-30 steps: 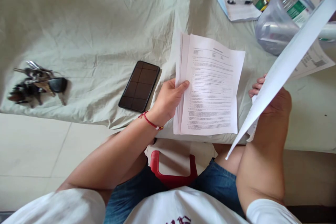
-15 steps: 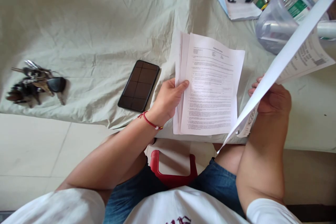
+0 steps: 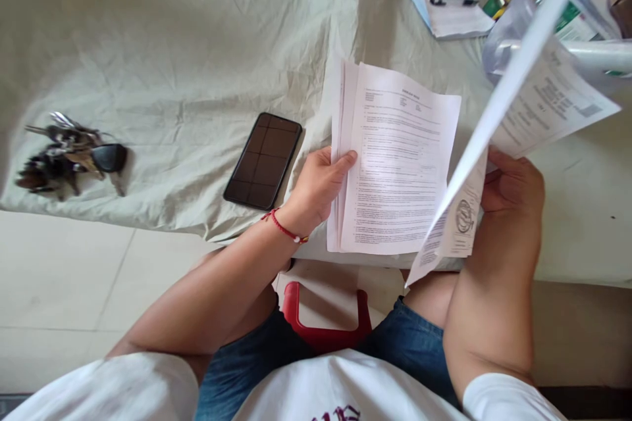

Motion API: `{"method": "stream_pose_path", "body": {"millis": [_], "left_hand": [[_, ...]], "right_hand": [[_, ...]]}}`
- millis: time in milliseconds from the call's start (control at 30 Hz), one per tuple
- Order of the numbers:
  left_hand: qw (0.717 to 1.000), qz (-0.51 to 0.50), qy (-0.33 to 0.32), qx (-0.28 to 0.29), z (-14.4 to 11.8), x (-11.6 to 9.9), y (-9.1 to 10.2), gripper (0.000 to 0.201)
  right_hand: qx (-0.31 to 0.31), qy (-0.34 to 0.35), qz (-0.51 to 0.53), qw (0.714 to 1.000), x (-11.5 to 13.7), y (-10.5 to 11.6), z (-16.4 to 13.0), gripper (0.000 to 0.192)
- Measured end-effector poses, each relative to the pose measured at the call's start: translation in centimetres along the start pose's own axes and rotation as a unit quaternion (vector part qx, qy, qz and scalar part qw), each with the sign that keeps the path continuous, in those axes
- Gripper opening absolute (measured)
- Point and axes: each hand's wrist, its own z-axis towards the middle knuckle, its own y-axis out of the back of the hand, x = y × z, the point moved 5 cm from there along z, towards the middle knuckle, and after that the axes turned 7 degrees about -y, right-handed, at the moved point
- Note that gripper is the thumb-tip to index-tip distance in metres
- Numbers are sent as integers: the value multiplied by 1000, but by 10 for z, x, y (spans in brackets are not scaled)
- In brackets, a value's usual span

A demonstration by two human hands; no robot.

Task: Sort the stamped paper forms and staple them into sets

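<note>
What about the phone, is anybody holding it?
No, the phone lies on the cloth beside the left hand, which holds papers.

Papers [image 3: 402, 174] printed, unreadable; shirt lettering [image 3: 348, 413] cut off.

- T-shirt [image 3: 296, 388]: white, plain cloth, softly creased
- Print [image 3: 336, 414]: dark purple, ornate lettering on the front, cut off by frame edge, can't read it
- Left sleeve [image 3: 123, 388], right sleeve [image 3: 508, 398]: white, short, loose
- Shorts [image 3: 247, 365]: blue denim, faded patches
- Bracelet [image 3: 282, 229] on left wrist: thin red cord, white bead [image 3: 297, 239], bit of yellow beside it
- Left hand [image 3: 320, 181], right hand [image 3: 513, 184]: bare
</note>
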Motion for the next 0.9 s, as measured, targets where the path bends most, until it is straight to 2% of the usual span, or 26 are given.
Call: {"method": "stream_pose_path", "body": {"millis": [67, 200, 300, 467, 767, 900], "left_hand": [[1000, 2, 3, 0, 0, 1, 0, 37], [1000, 10, 16, -5, 1, 3, 2, 38], [1000, 15, 16, -11, 2, 4, 2, 37], [1000, 9, 15, -11, 1, 4, 2, 36], [1000, 15, 19, -12, 1, 5, 4, 38], [1000, 4, 27, -4, 1, 5, 3, 40]], "right_hand": [[-19, 11, -36, 999, -3, -3, 0, 42], [-48, 49, -90, 994, -8, -3, 4, 38], [-49, 72, -114, 990, -11, -1, 6, 38], [-21, 61, -131, 989, -15, -3, 3, 42], [106, 60, -175, 977, -19, -17, -5, 50], [100, 88, -193, 972, -17, -19, -6, 46]]}}
